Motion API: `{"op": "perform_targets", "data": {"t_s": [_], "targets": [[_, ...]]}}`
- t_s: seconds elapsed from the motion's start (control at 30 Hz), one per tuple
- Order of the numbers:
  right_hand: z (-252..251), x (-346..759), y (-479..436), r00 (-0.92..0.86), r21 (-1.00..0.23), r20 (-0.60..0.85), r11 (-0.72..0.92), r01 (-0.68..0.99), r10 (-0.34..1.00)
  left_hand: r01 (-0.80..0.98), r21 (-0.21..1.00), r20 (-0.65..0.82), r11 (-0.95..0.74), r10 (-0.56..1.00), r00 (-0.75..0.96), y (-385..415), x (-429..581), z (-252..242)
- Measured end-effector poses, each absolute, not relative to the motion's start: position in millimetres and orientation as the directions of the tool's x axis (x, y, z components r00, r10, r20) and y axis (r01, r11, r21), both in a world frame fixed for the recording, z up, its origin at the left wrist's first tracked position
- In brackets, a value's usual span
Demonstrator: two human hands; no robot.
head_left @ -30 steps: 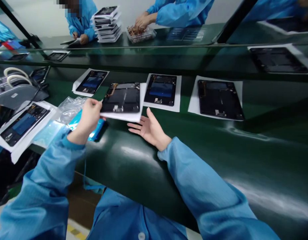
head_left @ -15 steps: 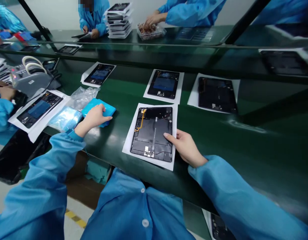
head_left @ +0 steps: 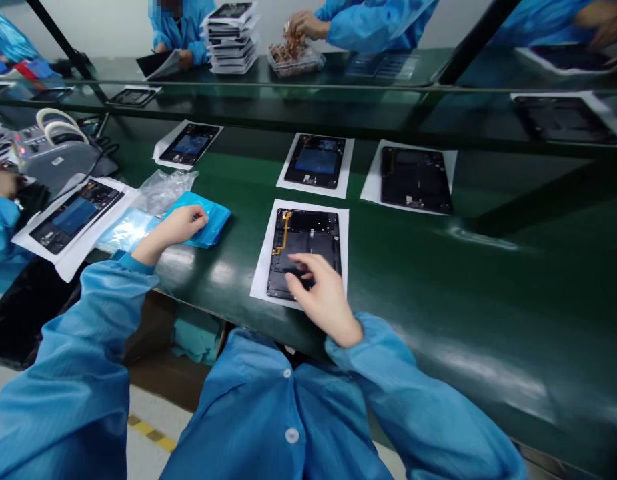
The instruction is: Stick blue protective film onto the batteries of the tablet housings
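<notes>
An open tablet housing with a dark inside and an orange flex cable lies on a white sheet in front of me. Over its lower half hovers my right hand, thumb and fingers apart, holding nothing. My left hand rests at a stack of blue film sheets, its thumb and forefinger drawn together. Whether a sheet is pinched between those fingertips cannot be made out. Beside the stack lie a clear-wrapped pale blue pack and a crumpled clear bag.
More tablet housings on white sheets lie behind, at back right, back left and left. A grey machine stands at far left near a co-worker's hand. A raised shelf runs across the back.
My right hand has let go of the tablet's right edge and moved left over it. My left hand's fingers have drawn in on the blue stack. A co-worker opposite lifts copper-coloured pieces from a tray.
</notes>
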State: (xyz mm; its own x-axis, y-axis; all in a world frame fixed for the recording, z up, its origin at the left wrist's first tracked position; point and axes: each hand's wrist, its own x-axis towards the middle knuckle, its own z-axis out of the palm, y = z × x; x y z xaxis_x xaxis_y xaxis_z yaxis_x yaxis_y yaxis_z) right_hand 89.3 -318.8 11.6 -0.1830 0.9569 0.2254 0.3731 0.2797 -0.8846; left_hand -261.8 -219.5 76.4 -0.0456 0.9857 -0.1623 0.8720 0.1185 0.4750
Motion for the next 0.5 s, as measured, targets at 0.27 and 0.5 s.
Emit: {"op": "perform_targets", "data": {"t_s": [0.27,0.5], "targets": [[6.2,3.8,-311.4,-0.365,-0.908,0.233,0.336,0.251,0.902,0.713,0.643,-0.174,0.279,0.96,-0.219,-222.1,-267.8,67.3],[-8.7,2.6,-312.0,-0.388,-0.921,0.194,0.303,0.245,0.901,0.517,0.76,-0.279,0.394,0.916,-0.288,-217.2,-262.7,59.6]]}}
